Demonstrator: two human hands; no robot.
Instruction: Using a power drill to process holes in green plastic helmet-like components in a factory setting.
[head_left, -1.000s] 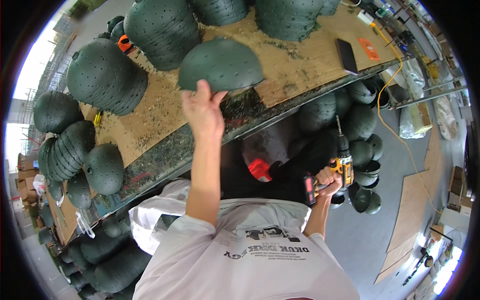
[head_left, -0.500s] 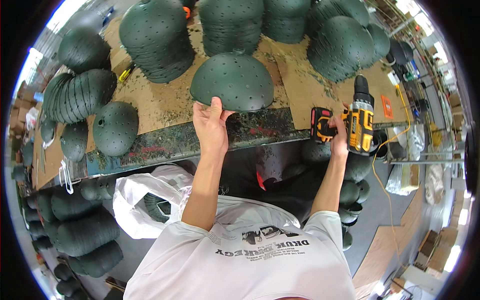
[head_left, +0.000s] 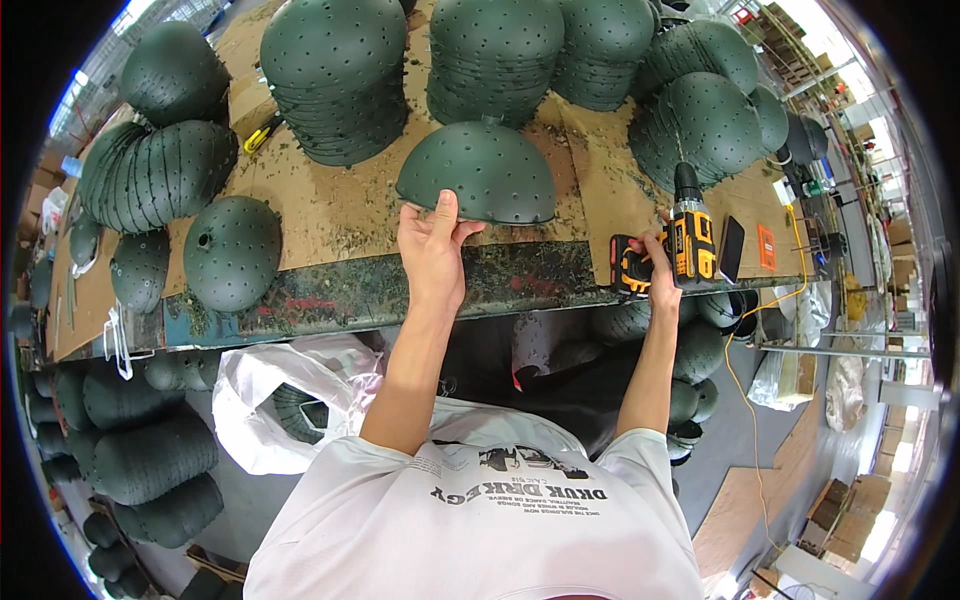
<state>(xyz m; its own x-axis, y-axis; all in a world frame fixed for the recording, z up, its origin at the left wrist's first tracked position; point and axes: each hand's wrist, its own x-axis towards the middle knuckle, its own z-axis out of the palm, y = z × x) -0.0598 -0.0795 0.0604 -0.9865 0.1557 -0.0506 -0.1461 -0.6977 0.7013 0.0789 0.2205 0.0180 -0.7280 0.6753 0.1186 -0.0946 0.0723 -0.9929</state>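
Green dome (head_left: 476, 172) is at the near edge of the bench (head_left: 540, 268), rim pinched between thumb and fingers of the left hand (head_left: 434, 250), apparently for steadiness. The right hand (head_left: 661, 272) wraps around a drill (head_left: 692, 240), nose aimed away. Beyond, nested dome stacks (head_left: 337, 110) presumably save room.

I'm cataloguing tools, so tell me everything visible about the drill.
The drill is yellow and black, plastic-looking, with a black chuck, slim bit and black-and-red battery. On its side, battery to the left, it is gripped in the right hand, seen over the table edge, bit pointing forward. Whether it spins is unclear.
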